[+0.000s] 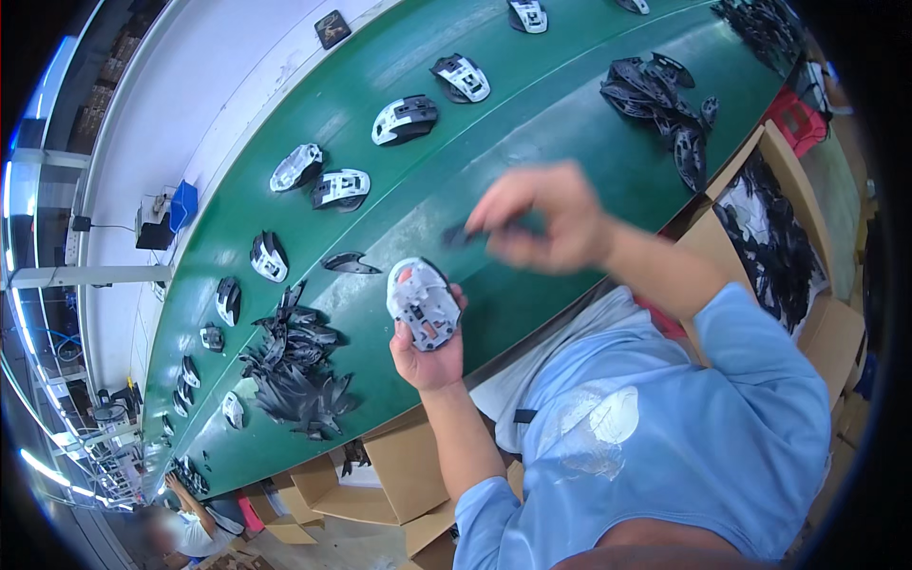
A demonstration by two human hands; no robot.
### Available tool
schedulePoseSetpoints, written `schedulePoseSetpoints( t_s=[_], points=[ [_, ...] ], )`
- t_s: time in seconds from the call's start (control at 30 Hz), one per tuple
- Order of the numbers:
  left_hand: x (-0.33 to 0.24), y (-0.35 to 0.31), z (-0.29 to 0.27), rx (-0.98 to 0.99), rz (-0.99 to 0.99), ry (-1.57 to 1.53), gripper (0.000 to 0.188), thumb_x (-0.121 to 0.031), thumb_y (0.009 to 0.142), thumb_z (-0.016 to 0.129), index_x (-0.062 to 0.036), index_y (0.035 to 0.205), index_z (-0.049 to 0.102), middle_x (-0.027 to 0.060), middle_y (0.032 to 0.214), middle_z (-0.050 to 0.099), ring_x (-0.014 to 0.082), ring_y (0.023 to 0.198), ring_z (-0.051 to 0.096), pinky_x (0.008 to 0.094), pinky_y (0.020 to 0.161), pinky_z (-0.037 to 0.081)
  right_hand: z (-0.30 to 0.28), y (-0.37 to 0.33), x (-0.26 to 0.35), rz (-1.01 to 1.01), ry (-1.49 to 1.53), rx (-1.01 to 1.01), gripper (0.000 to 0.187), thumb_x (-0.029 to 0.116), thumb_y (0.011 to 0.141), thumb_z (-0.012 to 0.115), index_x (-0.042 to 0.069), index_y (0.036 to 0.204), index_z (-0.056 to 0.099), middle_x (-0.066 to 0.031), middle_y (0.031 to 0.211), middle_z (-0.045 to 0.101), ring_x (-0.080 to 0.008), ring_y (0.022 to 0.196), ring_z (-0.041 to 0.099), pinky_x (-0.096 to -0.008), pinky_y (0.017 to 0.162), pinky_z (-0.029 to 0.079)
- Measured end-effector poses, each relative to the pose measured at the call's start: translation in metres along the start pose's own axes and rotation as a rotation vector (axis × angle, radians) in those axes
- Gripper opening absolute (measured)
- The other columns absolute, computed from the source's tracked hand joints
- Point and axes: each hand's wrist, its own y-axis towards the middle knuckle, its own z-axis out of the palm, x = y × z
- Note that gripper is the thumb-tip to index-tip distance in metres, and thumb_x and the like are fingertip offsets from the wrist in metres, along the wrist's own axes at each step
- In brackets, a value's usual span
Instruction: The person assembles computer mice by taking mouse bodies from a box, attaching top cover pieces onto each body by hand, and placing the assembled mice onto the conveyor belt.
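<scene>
My left hand (pixel 439 369) is closed round a light-grey computer mouse shell (pixel 423 306), its inner side with openings and posts facing up. Just right of it and farther off, my right hand (pixel 556 214), smeared by motion, pinches a dark plastic mouse part (pixel 460 236). The two pieces are apart. One curved black side piece (pixel 350 263) lies on the green surface beyond the shell. To the left of my left hand is a heap of similar black pieces (pixel 299 366).
White-and-black mouse shells (pixel 406 121) line the far side of the green conveyor belt (pixel 532 100). More black parts (pixel 655 104) lie at right. Cardboard boxes (pixel 404 465) stand along the near edge; another box holds black parts (pixel 765 242). A co-worker (pixel 195 527) is at the lower left.
</scene>
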Motion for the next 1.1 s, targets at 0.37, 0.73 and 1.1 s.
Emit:
schedulePoseSetpoints(
  t_s=[0.37,0.73,1.1],
  points=[
    [0.019,-0.019,0.042,-0.292,0.279,0.007,0.066,-0.028,0.098,0.055,0.0025,0.152,0.033,0.0238,0.142,0.052,0.0329,0.129,0.055,0.0441,0.106,0.049,0.092,-0.057,-0.013,0.045,0.226,0.102,0.027,0.005,0.084,0.08,0.002,0.109,0.071,-0.0138,0.102,0.073,-0.0313,0.094,0.072,-0.0389,0.085,0.058],
    [0.025,-0.019,0.035,-0.408,0.431,0.3,0.076,-0.016,0.087,0.058,-0.0017,0.156,0.028,0.0123,0.13,0.05,0.0227,0.116,0.054,0.0403,0.101,0.048,0.089,-0.052,-0.022,-0.014,-0.047,0.201,0.043,0.034,0.084,0.081,0.002,0.111,0.074,-0.0123,0.107,0.075,-0.0257,0.086,0.071,-0.0332,0.075,0.056],
    [0.009,-0.029,0.002,-0.269,0.126,0.007,0.066,-0.043,0.1,0.058,-0.0004,0.147,0.041,0.0083,0.115,0.062,0.016,0.076,0.061,0.0305,0.058,0.053,0.063,-0.039,-0.028,0.154,0.253,0.269,0.026,0.003,0.087,0.073,0.005,0.112,0.074,-0.0147,0.12,0.067,-0.0227,0.092,0.069,-0.0333,0.08,0.055]
  ],
)
